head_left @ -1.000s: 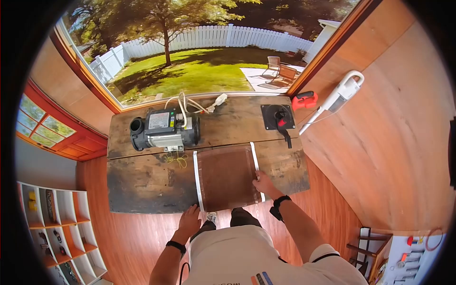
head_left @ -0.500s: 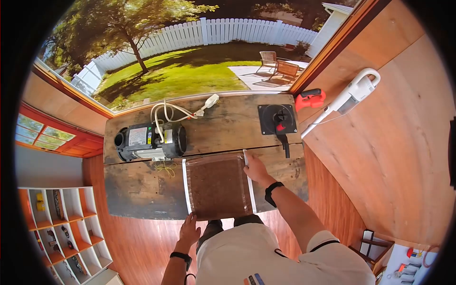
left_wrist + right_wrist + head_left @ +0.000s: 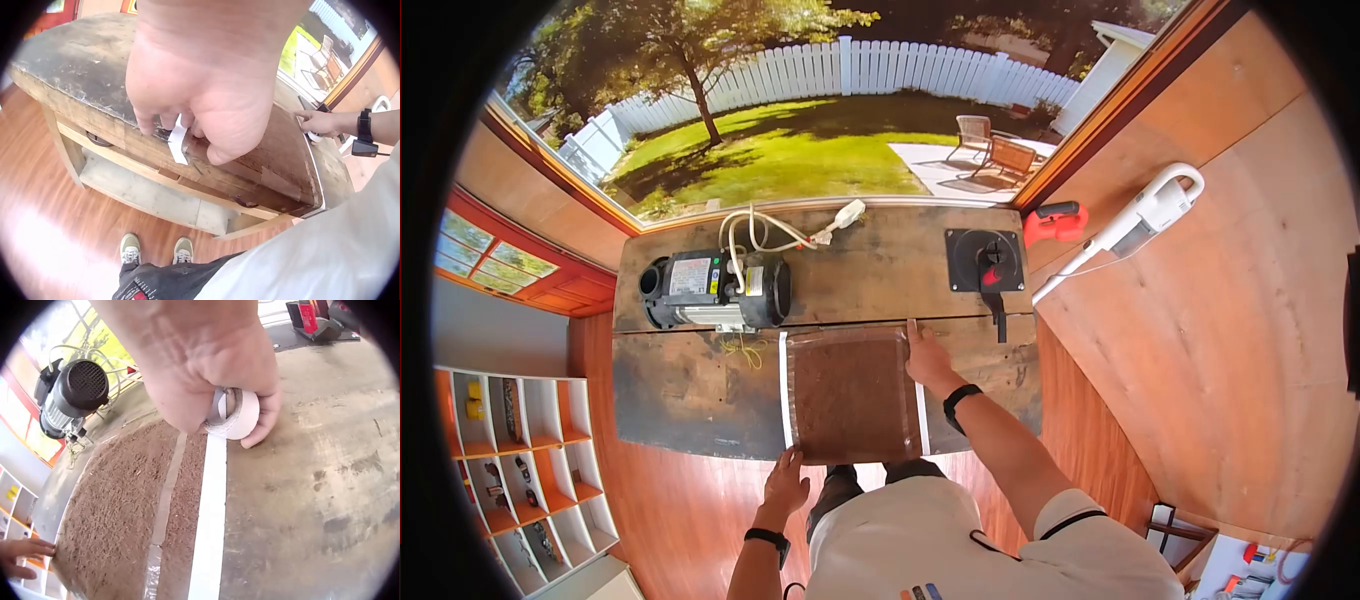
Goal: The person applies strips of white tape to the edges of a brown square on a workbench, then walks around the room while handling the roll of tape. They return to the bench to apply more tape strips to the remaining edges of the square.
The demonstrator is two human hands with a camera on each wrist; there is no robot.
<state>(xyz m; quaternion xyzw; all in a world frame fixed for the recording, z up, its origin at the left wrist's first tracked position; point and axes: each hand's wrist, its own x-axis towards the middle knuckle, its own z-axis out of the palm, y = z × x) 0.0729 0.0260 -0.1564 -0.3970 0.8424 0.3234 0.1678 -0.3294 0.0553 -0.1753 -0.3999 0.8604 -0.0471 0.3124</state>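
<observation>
A brown, rough-textured sheet (image 3: 850, 395) lies at the front of the wooden workbench (image 3: 690, 400), with clear tape along its border and white tape strips (image 3: 784, 390) down both sides. My right hand (image 3: 928, 358) grips a roll of white tape (image 3: 242, 419) near the sheet's far right corner. From the roll, a white strip (image 3: 211, 512) runs back toward me along the right side. At the near left corner, my left hand (image 3: 783, 484) has its fingertips on the end of the left strip (image 3: 178, 140), which folds over the bench edge; the palm hides part of the contact.
A pump (image 3: 715, 288) with a coiled cord sits at the back left. At the back right are a black plate with a handle (image 3: 985, 262), a red tool (image 3: 1055, 222) and a white stick vacuum (image 3: 1145, 220). Cubby shelves (image 3: 525, 440) stand at lower left.
My right hand has slid away from me along the sheet's right side to near its far corner. My left hand has shifted slightly onto the near left corner. The head view has turned.
</observation>
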